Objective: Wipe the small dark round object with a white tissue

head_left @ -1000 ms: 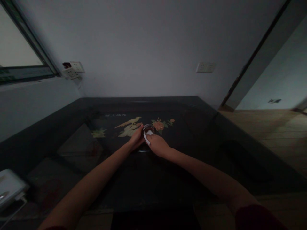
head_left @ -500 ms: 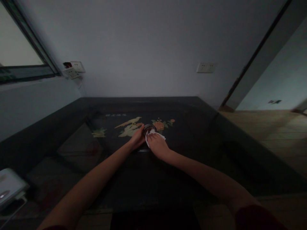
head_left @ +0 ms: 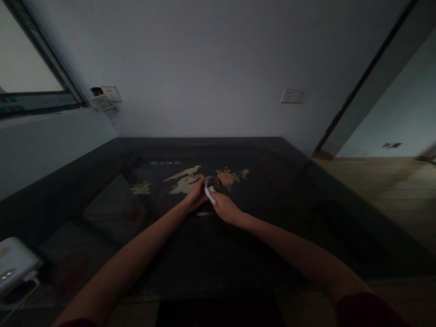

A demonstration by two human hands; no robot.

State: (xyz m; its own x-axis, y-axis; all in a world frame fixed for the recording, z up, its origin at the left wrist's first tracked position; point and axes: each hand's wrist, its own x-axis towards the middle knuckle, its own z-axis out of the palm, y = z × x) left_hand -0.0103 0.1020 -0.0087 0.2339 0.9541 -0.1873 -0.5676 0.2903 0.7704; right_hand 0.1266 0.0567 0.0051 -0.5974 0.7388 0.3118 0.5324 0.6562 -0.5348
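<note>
My left hand [head_left: 195,195] is closed around the left side of a small, dark, round object [head_left: 214,182] with a shiny rim. It may be a glass dish or jar; the dim light hides its exact kind. In my right hand [head_left: 225,207] a white tissue [head_left: 210,194] is pinched, pressed against the near side of the round object. Both hands meet over the middle of a dark glossy table [head_left: 272,245], near its inlaid picture of birds and flowers [head_left: 184,184]. The fingertips of both hands are partly hidden.
A white device with a cable [head_left: 17,261] sits at the table's left edge. Wall sockets [head_left: 293,96] are on the back wall, with a socket strip [head_left: 103,102] at the left corner. A window [head_left: 30,59] is at upper left; wooden floor [head_left: 371,181] shows at right.
My right hand has turned and shifted slightly, and the tissue that spread out to its right now shows as a narrow strip on its left. My left hand keeps its hold.
</note>
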